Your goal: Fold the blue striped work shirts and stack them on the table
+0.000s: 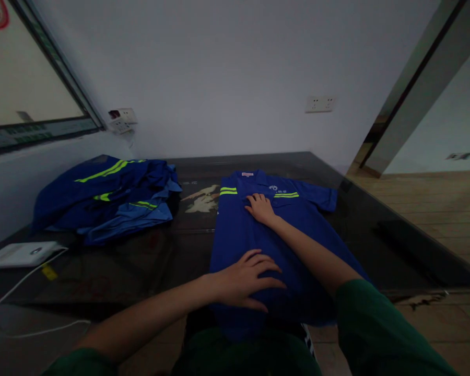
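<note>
A blue short-sleeved shirt (297,230) with yellow-green stripes lies on the dark table (180,271), its collar toward the wall. One sleeve stretches out to the right; the left side forms a straight edge, and no sleeve shows there. My left hand (246,280) rests on the lower part of the shirt, fingers spread. Higher up, near the chest stripe and logo, my right hand (260,209) lies on the cloth with its fingers slightly apart. Neither hand grips anything.
A heap of blue garments (105,198) with similar stripes lies at the left. In front of it is a white device (21,255) with a white cable (13,292). The wall (227,78) with sockets stands behind the table; its front edge is close to my body.
</note>
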`<state>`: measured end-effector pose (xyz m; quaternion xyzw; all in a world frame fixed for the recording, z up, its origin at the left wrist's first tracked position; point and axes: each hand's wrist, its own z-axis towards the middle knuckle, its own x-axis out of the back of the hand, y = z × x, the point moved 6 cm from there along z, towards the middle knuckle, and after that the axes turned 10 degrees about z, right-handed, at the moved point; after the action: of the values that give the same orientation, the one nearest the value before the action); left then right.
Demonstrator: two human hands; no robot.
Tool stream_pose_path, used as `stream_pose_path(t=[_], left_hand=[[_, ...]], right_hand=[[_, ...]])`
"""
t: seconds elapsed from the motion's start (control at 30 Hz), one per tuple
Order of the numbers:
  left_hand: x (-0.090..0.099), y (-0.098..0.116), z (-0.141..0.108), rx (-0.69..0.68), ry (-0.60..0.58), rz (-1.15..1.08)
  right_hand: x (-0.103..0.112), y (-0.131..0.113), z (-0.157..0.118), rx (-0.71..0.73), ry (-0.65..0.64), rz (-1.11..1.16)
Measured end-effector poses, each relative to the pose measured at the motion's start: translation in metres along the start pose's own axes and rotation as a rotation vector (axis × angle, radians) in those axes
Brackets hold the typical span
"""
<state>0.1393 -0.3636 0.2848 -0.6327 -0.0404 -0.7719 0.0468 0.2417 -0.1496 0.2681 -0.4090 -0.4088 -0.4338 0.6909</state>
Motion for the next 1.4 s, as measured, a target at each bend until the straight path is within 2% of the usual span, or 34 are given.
stream_pose_path(t=[0.13,0.23,0.33,0.53,0.67,0.8,0.87,0.93,1.1,1.27,1.4], left_hand=[[-0.014,0.006,-0.021,0.194,-0.056,0.087],[-0.028,0.002,-0.031,0.346,-0.085,0.148],[-0.036,0.001,-0.033,0.397,-0.09,0.193],[-0.041,0.004,-0.033,0.485,-0.12,0.22],[-0.035,0.007,-0.035,0.494,-0.141,0.092],[-0.014,-0.004,-0.038,0.502,-0.158,-0.234],[-0.004,-0.022,-0.038,0.545,-0.134,-0.375],[0.002,-0.052,-0.034,0.624,-0.071,-0.401],[-0.007,-0.146,-0.003,0.841,0.037,-0.177],[-0.016,-0.233,0.026,0.975,0.123,0.182],[-0.031,-0.283,0.02,1.113,0.029,0.226]], right_hand=[[0.007,-0.003,-0.001,0.043,0.037,0.025],[0.005,0.0,-0.003,0.011,0.014,0.017],[0.004,0.003,-0.005,-0.015,-0.001,0.021],[0.01,-0.003,-0.015,0.075,0.017,0.067],[0.011,0.003,-0.021,0.099,-0.035,0.071],[0.031,0.008,-0.038,0.172,0.01,0.119],[0.044,0.004,-0.056,0.219,0.017,0.149],[0.052,-0.005,-0.079,0.258,-0.013,0.172],[0.047,-0.037,-0.123,0.313,-0.226,0.167],[0.032,-0.054,-0.128,0.273,-0.381,0.18],[0.028,-0.057,-0.128,0.262,-0.401,0.212]])
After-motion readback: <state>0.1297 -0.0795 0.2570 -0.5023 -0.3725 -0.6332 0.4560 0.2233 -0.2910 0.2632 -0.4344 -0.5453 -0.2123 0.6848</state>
